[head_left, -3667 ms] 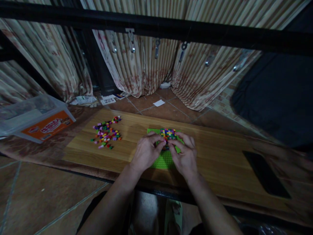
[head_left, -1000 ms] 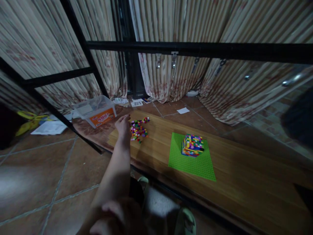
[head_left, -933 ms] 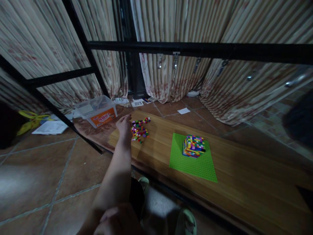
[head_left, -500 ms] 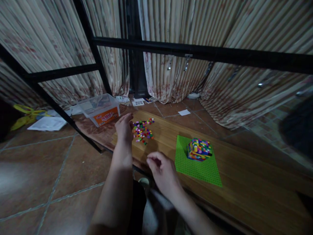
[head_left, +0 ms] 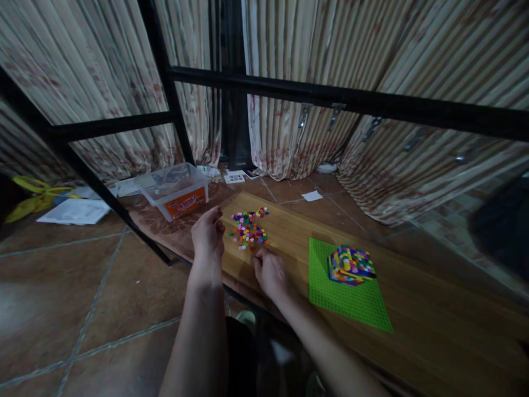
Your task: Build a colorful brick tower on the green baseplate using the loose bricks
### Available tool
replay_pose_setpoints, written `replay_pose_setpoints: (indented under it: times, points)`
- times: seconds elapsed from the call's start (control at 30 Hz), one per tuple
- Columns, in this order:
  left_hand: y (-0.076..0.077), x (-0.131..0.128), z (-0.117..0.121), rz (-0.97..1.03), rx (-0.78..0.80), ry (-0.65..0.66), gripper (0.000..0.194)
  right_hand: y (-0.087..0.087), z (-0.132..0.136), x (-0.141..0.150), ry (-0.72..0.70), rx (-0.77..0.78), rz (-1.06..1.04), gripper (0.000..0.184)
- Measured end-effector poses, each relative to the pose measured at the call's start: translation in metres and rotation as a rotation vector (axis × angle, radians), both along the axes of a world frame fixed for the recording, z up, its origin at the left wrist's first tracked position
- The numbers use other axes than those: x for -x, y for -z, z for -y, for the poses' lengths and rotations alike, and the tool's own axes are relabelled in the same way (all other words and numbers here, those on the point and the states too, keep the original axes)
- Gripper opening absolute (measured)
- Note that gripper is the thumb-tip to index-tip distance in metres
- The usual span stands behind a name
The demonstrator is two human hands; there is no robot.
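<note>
Small loose toy bricks (head_left: 249, 229) in many colours lie scattered on the wooden board. My left hand (head_left: 208, 234) hovers at the left side of this pile with its fingers curled in; whatever it may hold is hidden. At the near edge of the pile is my right hand (head_left: 270, 271), its thumb and fingers closed together at the tips; anything between them is too small to make out. To the right, a multicoloured block built of bricks (head_left: 351, 266) stands on a green studded baseplate (head_left: 330, 300). Neither hand touches the block or baseplate.
A clear plastic box (head_left: 171, 190) with an orange label stands beyond my left hand. The wooden board (head_left: 433, 314) runs off to the right. A black metal frame (head_left: 289, 88) crosses in front of the curtains (head_left: 281, 132). Papers (head_left: 312, 196) lie on the tiled floor.
My right hand has moved forward to the near edge of the loose bricks. The left hand stays beside the pile, its fingers more curled. The view has shifted slightly.
</note>
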State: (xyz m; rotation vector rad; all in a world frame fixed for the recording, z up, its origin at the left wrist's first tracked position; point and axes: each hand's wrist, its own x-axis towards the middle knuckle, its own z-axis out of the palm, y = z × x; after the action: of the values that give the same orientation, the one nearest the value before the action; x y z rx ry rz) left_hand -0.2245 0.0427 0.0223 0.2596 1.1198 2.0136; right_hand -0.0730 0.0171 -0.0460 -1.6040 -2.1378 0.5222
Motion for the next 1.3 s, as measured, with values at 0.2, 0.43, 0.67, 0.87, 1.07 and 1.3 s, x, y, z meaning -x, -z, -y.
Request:
replay_pose_setpoints:
  times: [0.2,0.43,0.67,0.87,1.07,1.3]
  points:
    - [-0.002,-0.034,-0.002,-0.268,0.055,0.279,0.019,-0.021,0.027,-0.052,0.037,0.056,-0.358,0.011]
    - [0.015,-0.122,0.0,-0.717,0.025,0.522,0.017,-0.044,0.045,-0.132,0.249,-0.056,-0.847,0.016]
    - [0.027,-0.184,0.016,-1.058,-0.098,0.76,0.05,-0.045,0.043,-0.208,0.406,-0.226,-0.869,0.018]
    - [0.029,-0.2,0.011,-1.219,-0.214,0.912,0.072,-0.03,0.032,-0.215,0.247,-0.378,-0.467,0.014]
    - [0.034,-0.204,0.006,-1.236,-0.237,0.943,0.081,-0.026,0.022,-0.21,0.237,-0.463,-0.428,0.011]
    - [0.036,-0.206,-0.001,-1.178,-0.275,0.978,0.082,-0.018,0.016,-0.208,0.247,-0.456,-0.4,0.013]
